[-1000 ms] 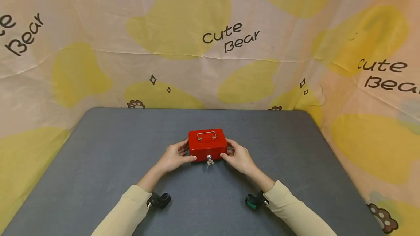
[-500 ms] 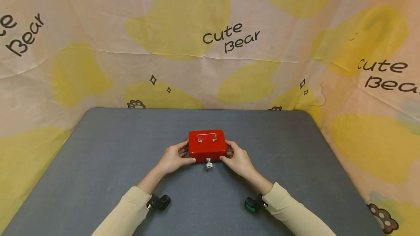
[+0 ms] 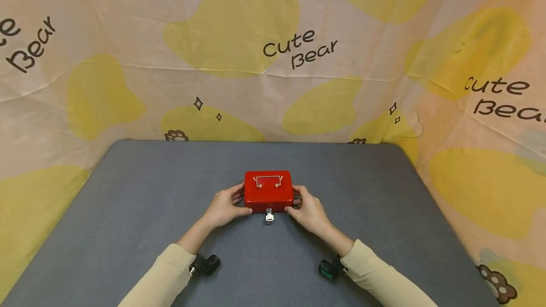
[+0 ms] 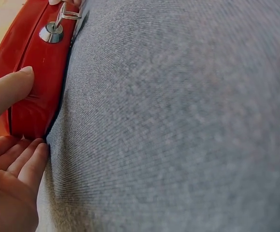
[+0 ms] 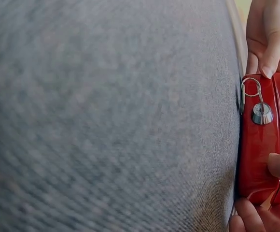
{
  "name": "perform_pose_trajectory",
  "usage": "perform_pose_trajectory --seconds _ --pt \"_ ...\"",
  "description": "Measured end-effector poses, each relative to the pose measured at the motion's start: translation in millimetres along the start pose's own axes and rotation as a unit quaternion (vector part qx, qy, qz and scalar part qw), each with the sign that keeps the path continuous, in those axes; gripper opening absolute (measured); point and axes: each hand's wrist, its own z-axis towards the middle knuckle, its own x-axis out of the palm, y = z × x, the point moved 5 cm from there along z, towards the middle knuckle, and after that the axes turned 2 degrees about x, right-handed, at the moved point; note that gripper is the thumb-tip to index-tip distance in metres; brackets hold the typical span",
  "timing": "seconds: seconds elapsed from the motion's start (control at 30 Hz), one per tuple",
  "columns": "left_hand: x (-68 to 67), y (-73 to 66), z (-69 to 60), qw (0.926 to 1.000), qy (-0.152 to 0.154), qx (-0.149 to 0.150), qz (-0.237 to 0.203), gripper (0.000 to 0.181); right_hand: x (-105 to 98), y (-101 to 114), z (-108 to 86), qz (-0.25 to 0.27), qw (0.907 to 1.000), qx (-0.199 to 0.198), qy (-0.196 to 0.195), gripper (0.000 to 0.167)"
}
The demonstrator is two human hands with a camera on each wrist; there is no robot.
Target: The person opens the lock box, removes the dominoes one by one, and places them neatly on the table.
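A red metal cash box (image 3: 268,196) with a folding wire handle (image 3: 268,182) on its lid sits closed on the grey table, front toward me. From its silver lock (image 4: 51,33) juts a key (image 3: 269,216) with a ring hanging on it. My left hand (image 3: 224,208) grips the box's left end, thumb on the front face and fingers against the side. At the opposite end, my right hand (image 3: 310,210) holds it the same way, its thumb near the front right corner. Both wrist views show fingertips low on the box's ends, close to the tabletop.
The grey table (image 3: 149,193) spreads around the box on every side. Behind it and along both sides hangs a yellow patterned cloth (image 3: 239,27). A black strapped device (image 3: 205,264) sits on the left wrist, and another (image 3: 331,267) on the right.
Both hands have shifted the cash box slightly toward me and turned it a little, so its front now lies squarer to the table edge. The grip stays the same.
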Motion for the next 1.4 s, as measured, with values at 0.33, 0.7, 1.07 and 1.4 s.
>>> perform_pose_trajectory --seconds 0.33,0.7,1.07,1.4 --pt "-0.4 1.2 -2.0 0.9999 -0.006 0.002 0.010 0.078 -0.1 0.4 -1.5 -0.007 0.9999 0.003 0.007 0.057" --pt "0.2 0.8 -4.3 0.9999 -0.008 -0.004 0.013 0.079 -0.5 2.0 -3.9 -0.012 0.9999 0.000 0.012 0.058" --pt "-0.5 0.1 -6.3 0.9998 -0.007 -0.006 0.017 0.081 -2.8 1.5 -2.7 -0.022 0.9991 -0.017 0.032 0.058" --pt "-8.4 -0.2 -9.5 0.9999 -0.008 0.009 0.005 0.087 -5.3 -6.4 -1.1 -0.029 0.9961 -0.030 0.078 0.073"
